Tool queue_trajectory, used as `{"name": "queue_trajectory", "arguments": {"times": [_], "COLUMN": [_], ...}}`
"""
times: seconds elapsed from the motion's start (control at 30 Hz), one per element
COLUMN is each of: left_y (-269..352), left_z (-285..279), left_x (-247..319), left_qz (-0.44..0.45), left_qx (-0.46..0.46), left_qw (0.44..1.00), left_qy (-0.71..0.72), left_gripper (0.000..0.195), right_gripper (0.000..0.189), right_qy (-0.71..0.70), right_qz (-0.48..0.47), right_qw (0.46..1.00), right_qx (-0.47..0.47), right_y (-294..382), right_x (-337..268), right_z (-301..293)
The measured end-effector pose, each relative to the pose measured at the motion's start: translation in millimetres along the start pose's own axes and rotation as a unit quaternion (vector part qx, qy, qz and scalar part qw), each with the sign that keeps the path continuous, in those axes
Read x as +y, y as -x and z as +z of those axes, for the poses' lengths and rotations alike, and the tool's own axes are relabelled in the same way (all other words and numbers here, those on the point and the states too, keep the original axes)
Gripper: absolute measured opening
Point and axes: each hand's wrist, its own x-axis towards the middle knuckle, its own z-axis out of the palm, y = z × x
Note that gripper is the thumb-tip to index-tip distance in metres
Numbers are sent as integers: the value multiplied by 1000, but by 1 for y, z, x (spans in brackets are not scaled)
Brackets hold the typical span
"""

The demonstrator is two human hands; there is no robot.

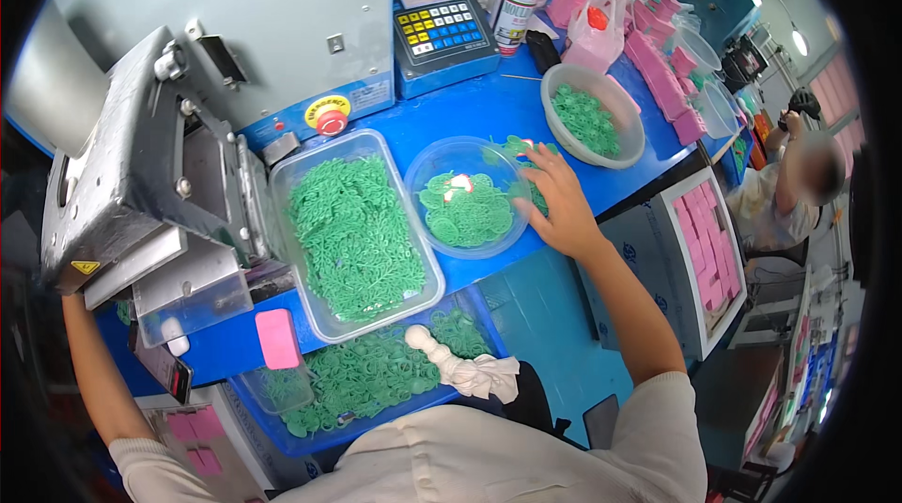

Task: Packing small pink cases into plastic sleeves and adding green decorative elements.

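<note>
My right hand [564, 203] is spread over flat green lattice-like pieces [537, 186] on the blue bench, which look like wax castings. Its thumb lies at the rim of a clear round bowl [431, 239], where more such pieces [473, 218] and a white-and-red scrap are heaped. Behind the grey clamp head of the machine [134, 172], my left hand is out of view; only the forearm [99, 369] shows. Between the machine and the bowl stands a clear rectangular tub [435, 292] filled with branched green pieces [352, 228].
A greyish bowl [634, 151] of green pieces stands right of my hand. Behind are a control panel [444, 24] and a spray can [516, 10]. A pink block [277, 339] and phone [165, 369] lie near the front edge, above a blue tray [282, 439]. Another person [775, 200] sits far right.
</note>
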Motion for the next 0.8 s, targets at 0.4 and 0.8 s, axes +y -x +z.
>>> {"name": "queue_trajectory", "arguments": {"times": [0.4, 0.8], "left_y": [250, 512], "left_z": [-94, 132], "left_x": [132, 223], "left_qz": [-151, -381], "left_qx": [-45, -562], "left_qw": [978, 720], "left_qy": [138, 143], "left_gripper": [32, 6], "right_gripper": [56, 48], "right_qy": [43, 11], "right_qz": [-28, -122], "right_qw": [997, 988], "right_qx": [-59, -98], "right_y": [-14, -50], "right_x": [11, 15], "right_z": [1, -3]}}
